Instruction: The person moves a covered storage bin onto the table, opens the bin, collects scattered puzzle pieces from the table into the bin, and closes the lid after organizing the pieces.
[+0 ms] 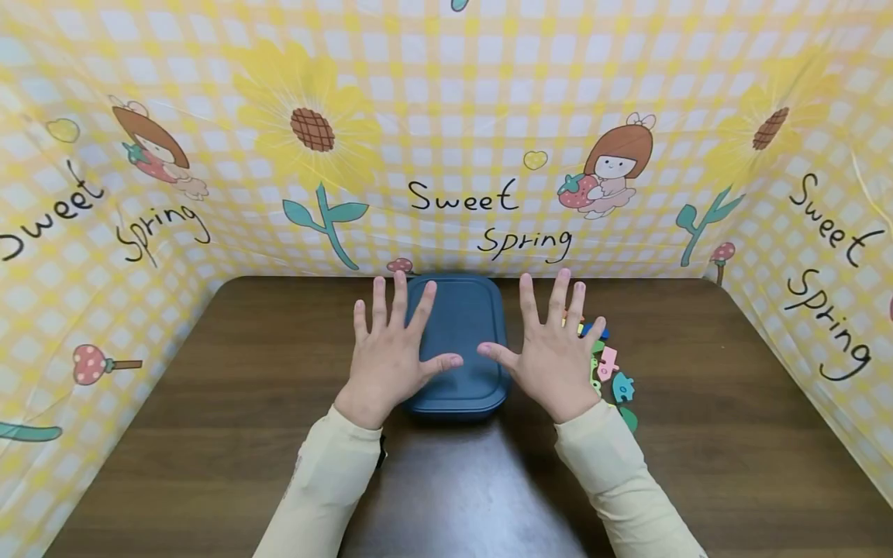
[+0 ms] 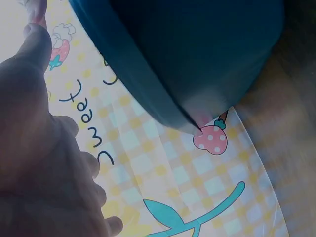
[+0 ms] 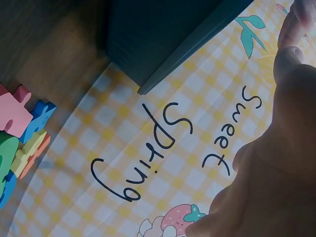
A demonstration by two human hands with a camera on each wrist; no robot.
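Note:
A dark blue lidded box (image 1: 460, 333) stands in the middle of the brown table (image 1: 209, 403), near the back. My left hand (image 1: 391, 349) is spread flat, fingers straight, over the box's left side, its thumb lying across the lid. My right hand (image 1: 551, 349) is spread the same way at the box's right edge, thumb pointing in over the lid. Neither hand holds anything. The left wrist view shows the box (image 2: 197, 54) from close by; the right wrist view shows its corner (image 3: 163, 34).
Several coloured foam puzzle pieces (image 1: 610, 368) lie on the table just right of my right hand, also seen as puzzle pieces (image 3: 19, 133) in the right wrist view. A yellow checked "Sweet Spring" cloth (image 1: 481, 155) walls in the table at the back and both sides.

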